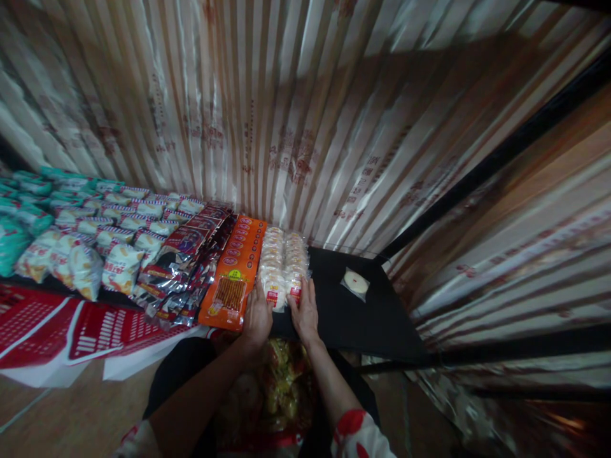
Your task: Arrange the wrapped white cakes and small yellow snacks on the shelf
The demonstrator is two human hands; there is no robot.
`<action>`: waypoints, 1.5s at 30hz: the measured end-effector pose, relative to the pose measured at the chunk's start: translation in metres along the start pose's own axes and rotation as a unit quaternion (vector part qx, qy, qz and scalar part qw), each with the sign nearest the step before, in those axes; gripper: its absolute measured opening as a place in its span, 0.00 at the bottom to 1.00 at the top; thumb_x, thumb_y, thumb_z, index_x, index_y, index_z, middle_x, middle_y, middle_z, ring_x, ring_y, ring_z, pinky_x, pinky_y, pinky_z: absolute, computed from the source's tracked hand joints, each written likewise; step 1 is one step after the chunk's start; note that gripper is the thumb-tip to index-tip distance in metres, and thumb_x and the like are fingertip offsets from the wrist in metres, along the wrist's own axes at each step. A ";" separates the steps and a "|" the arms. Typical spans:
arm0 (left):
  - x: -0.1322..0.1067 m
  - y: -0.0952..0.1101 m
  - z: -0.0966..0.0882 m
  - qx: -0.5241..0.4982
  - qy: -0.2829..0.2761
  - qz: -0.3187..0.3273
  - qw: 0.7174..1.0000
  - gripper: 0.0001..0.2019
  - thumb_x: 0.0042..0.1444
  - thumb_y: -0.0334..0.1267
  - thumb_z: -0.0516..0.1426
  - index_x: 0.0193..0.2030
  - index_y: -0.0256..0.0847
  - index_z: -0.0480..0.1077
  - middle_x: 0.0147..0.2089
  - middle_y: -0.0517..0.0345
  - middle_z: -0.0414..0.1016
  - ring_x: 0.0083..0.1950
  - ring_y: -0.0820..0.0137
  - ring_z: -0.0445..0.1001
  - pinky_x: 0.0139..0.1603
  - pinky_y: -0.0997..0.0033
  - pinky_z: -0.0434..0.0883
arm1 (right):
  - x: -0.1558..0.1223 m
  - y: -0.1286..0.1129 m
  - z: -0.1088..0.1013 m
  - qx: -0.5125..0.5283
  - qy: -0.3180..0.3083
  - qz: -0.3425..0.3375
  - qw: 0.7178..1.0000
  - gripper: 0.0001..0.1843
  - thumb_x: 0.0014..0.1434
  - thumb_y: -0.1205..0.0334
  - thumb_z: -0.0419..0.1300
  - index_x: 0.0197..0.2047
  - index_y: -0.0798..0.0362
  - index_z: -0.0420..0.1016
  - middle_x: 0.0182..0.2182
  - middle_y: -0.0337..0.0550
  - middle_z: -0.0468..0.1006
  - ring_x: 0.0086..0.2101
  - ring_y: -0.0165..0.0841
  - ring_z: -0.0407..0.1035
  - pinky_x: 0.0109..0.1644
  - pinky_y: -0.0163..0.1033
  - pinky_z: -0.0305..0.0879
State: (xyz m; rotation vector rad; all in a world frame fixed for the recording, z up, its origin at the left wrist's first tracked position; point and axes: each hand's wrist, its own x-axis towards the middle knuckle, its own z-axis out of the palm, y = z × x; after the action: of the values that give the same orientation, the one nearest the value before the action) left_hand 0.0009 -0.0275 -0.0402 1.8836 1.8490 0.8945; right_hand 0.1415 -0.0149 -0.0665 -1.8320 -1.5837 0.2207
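The person's left hand (258, 313) and right hand (304, 310), both unclenched, touch the near ends of 2 rows of plastic-wrapped round pastries (273, 259) on a black shelf (329, 321).

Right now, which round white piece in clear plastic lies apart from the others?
The round white piece lying alone right of the right hand, on the black shelf; the other pieces form two rows.
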 end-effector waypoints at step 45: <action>-0.032 -0.014 -0.006 0.046 -0.004 0.083 0.995 0.20 0.57 0.30 0.46 0.57 0.35 0.61 0.58 0.43 0.61 0.60 0.60 0.59 0.58 0.56 0.64 | -0.044 -0.028 0.010 -0.053 0.056 -0.097 0.992 0.23 0.61 0.58 0.50 0.59 0.46 0.63 0.65 0.50 0.45 0.62 0.47 0.43 0.57 0.56 0.54</action>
State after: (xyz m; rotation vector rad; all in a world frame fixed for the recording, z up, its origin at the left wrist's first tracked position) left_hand -0.0121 -0.0584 -0.0510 2.1198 1.7774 0.8658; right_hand 0.1032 -0.0514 -0.0704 -1.7232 -1.7084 -0.0543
